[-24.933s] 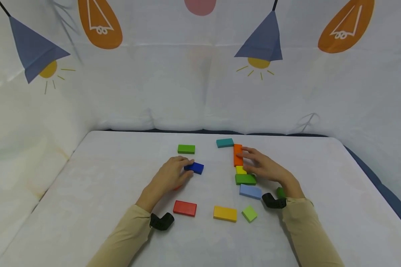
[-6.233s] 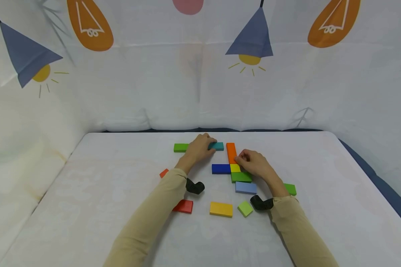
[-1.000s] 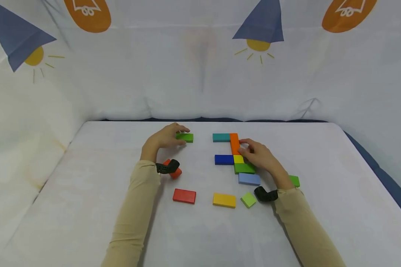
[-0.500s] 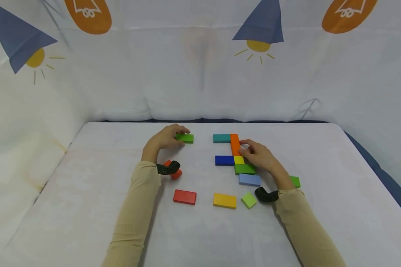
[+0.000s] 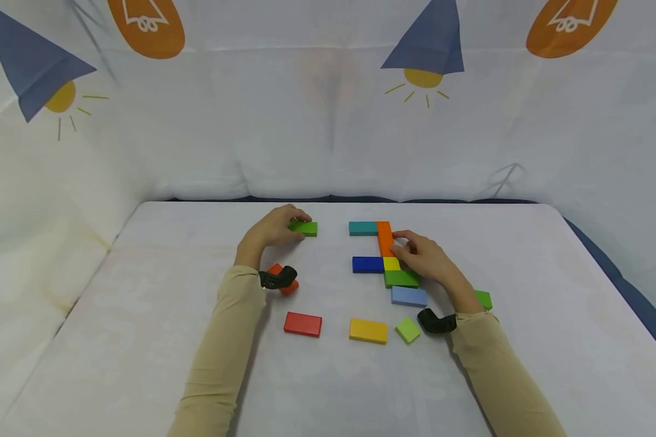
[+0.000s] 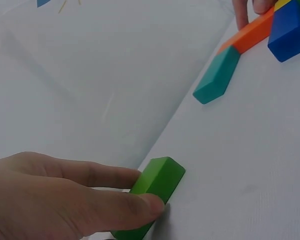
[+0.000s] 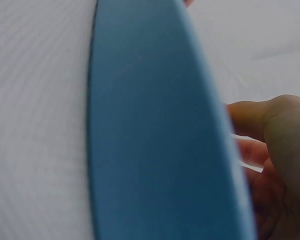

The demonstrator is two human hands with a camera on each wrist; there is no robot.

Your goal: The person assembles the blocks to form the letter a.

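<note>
In the head view, my left hand [image 5: 273,233] pinches a green block [image 5: 307,229] lying at the far side of the table, thumb on the near side and fingers behind. The left wrist view shows the same grip on that green block [image 6: 162,175]. My right hand [image 5: 427,258] rests its fingertips against the right side of an upright-running orange block [image 5: 385,238]. A teal block [image 5: 363,228] meets the orange one's top left. Below it, a yellow block [image 5: 391,264] joins a dark blue block [image 5: 367,264], with a green piece [image 5: 401,278] underneath.
A light blue block [image 5: 409,296] lies under the joined pieces and fills much of the right wrist view. Nearer are red [image 5: 303,324], amber [image 5: 368,331] and lime [image 5: 407,331] blocks. An orange-red piece [image 5: 290,287] sits partly behind the left wrist camera; another green block [image 5: 483,299] lies right.
The left hand placed dark blue beside yellow, then teal against orange, and moved left to the green block. Over the last second both hands stay put; the view tilts slightly.
</note>
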